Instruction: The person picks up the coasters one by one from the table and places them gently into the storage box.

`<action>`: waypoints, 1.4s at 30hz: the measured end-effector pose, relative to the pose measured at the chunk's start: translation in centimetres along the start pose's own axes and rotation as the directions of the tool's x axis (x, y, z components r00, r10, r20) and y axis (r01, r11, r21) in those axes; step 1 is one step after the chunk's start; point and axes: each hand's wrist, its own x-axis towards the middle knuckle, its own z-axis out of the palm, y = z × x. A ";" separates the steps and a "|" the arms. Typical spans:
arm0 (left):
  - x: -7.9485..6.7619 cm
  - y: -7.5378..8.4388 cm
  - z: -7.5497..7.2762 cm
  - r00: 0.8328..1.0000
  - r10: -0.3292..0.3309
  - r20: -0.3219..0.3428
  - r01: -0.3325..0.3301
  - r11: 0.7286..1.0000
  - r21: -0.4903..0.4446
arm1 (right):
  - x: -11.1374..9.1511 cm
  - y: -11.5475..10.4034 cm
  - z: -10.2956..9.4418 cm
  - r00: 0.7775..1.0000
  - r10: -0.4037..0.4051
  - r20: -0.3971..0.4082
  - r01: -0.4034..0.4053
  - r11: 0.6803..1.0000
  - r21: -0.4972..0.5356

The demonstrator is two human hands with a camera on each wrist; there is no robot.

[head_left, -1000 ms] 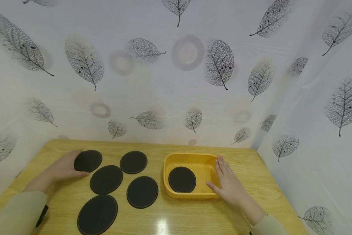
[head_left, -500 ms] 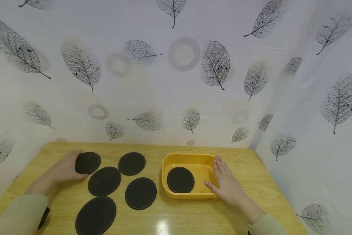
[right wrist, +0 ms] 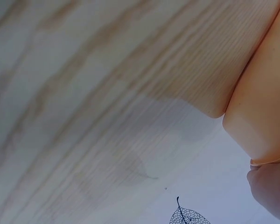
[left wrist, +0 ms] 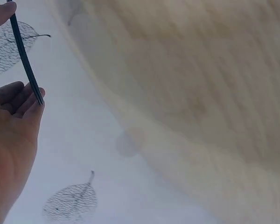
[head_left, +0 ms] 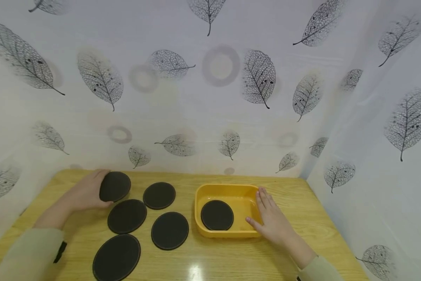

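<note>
On the worktop (head_left: 231, 261) it's one coaster (head_left: 217, 215) in the yellow tub (head_left: 228, 234), second coaster (head_left: 115, 186) gripped by left hand (head_left: 87, 193), straight-fingered right hand (head_left: 274, 220) touching the tub, apparently four loose coasters (head_left: 170, 230) left.

Head camera facing forward and down, wrist cameras close, all showing the table (head_left: 231, 255)
</note>
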 end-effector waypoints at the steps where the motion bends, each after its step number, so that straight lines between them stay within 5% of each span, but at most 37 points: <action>1: 0.2 0.4 -0.1 1.000 0.017 -0.008 -0.017 1.000 0.009 | 0.0 0.0 0.0 1.000 0.002 0.001 -0.002 1.000 0.002; 17: 3.2 7.3 0.1 0.982 0.187 0.024 -0.189 0.980 0.066 | 0.1 -0.2 0.1 1.000 0.011 0.026 -0.011 1.000 0.000; 28: 4.6 11.9 1.5 0.949 0.316 -0.001 -0.315 0.948 0.046 | 0.0 -0.1 0.4 1.000 0.000 0.005 0.000 1.000 -0.006; 42: 7.0 17.6 3.1 0.929 0.370 0.034 -0.371 0.928 0.023 | 0.1 0.0 0.1 1.000 0.010 0.003 -0.010 1.000 -0.003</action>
